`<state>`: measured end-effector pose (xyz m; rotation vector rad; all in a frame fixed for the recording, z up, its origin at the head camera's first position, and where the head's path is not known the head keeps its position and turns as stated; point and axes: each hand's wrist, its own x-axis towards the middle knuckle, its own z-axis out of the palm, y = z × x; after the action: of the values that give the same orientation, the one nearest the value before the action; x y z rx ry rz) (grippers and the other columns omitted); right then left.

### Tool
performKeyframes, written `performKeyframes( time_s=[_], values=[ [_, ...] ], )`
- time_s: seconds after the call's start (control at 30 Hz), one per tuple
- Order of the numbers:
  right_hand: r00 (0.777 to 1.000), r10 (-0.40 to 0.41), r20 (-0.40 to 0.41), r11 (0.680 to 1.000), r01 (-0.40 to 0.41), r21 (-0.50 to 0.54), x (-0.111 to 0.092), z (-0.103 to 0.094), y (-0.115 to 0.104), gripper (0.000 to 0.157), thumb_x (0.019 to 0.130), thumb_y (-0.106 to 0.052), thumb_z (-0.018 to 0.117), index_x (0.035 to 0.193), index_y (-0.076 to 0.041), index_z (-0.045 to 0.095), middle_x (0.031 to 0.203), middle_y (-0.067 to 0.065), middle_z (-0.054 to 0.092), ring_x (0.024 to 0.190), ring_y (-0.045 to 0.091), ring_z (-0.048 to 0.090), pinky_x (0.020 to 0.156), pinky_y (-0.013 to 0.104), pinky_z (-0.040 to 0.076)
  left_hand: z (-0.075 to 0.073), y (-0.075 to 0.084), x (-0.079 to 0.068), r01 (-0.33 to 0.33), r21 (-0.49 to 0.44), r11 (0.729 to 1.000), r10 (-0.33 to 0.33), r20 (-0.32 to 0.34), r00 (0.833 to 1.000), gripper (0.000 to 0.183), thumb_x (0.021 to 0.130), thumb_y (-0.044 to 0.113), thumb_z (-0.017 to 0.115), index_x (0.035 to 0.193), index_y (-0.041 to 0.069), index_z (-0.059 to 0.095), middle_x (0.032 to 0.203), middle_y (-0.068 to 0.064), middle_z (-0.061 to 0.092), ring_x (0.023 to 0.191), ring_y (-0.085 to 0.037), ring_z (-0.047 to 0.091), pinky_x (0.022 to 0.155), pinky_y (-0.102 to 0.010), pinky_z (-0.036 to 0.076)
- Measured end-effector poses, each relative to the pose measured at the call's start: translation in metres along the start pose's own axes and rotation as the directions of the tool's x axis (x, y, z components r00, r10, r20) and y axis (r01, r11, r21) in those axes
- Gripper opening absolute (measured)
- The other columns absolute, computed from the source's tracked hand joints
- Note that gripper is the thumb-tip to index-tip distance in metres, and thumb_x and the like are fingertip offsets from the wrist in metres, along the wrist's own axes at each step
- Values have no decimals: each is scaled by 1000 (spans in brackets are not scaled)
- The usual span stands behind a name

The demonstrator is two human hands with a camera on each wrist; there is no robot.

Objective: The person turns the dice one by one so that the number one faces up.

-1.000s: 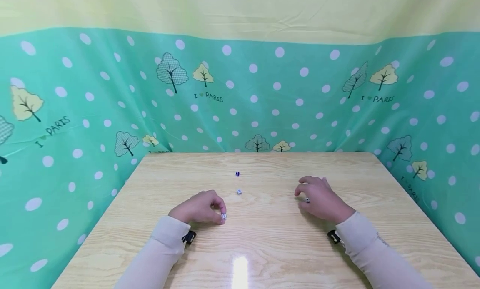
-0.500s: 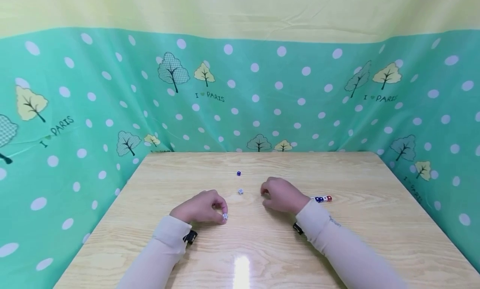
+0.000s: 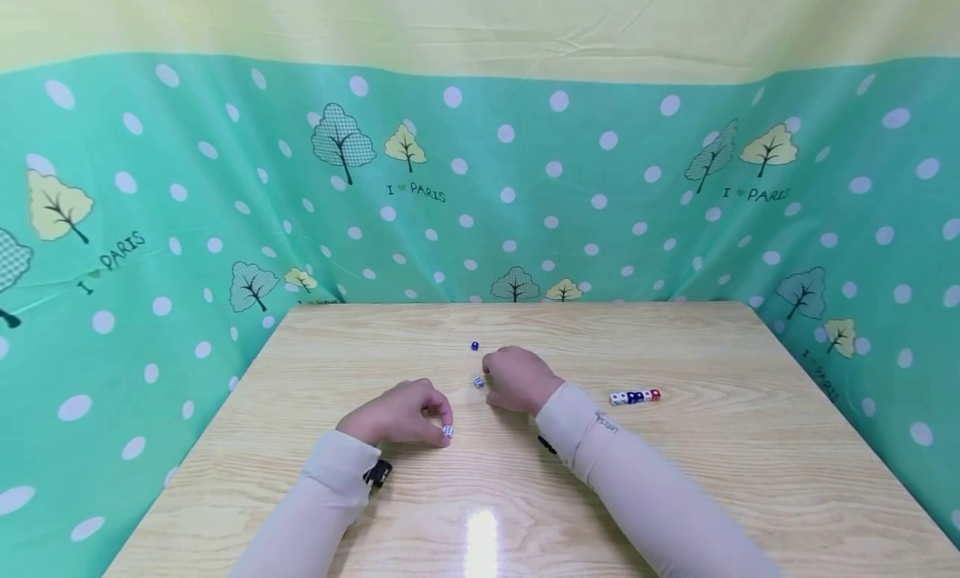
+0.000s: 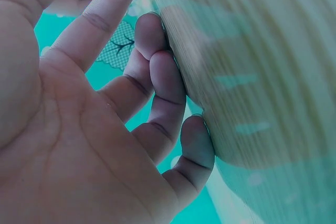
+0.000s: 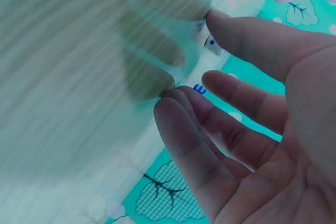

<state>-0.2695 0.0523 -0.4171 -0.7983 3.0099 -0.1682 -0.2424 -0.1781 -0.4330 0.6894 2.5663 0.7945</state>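
My left hand pinches a white die between thumb and index finger, low over the table. In the left wrist view, the other left fingers are bent with their tips against the tabletop; the pinch itself lies mostly out of view. My right hand is right beside another white die, which rests on the table. In the right wrist view, the right thumb and fingers stand apart, with a gap between them. Farther back sits a lone dark blue die.
To the right, a straight row of several white, blue and red dice lies on the wooden table. A green and yellow patterned cloth hangs around the table's back and sides.
My right hand has moved left from the row of dice, uncovering it, to the loose white die. The left hand stays in place, still pinching its die.
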Motion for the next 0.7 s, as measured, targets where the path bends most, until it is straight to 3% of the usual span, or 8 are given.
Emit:
performKeyframes(
  time_s=[0.17,0.3,0.53,0.7],
  values=[
    [1000,-19,-2,992,19,-127,9,4,-15,4,94,-12,73,98,-12,74,85,3,73,77,17,68,74,32,58,0,-1,0,-17,-5,1000,17,1,1000,16,78,20,90,80,22,74,77,4,60,79,-15,48,71,-33,40],
    [999,-28,-18,972,23,-234,12,8,-25,12,97,-7,67,90,-12,75,84,6,75,74,18,71,68,31,59,0,-3,1,-38,-4,999,38,4,999,16,77,20,89,81,23,74,75,6,61,77,-14,48,70,-33,40],
    [1000,-4,-22,974,-1,-227,8,6,-31,13,97,-6,67,88,-11,75,82,6,75,69,16,69,62,30,59,0,-3,2,-39,-4,999,39,11,999,16,78,20,89,80,24,74,74,8,63,77,-14,49,72,-34,41],
    [1000,-10,-21,961,3,-275,3,6,-34,14,98,-8,67,89,-13,77,81,4,75,66,13,66,61,29,58,1,-4,1,-32,-12,999,32,12,999,15,79,20,89,80,23,74,75,7,64,78,-15,49,72,-34,41]
  ],
)
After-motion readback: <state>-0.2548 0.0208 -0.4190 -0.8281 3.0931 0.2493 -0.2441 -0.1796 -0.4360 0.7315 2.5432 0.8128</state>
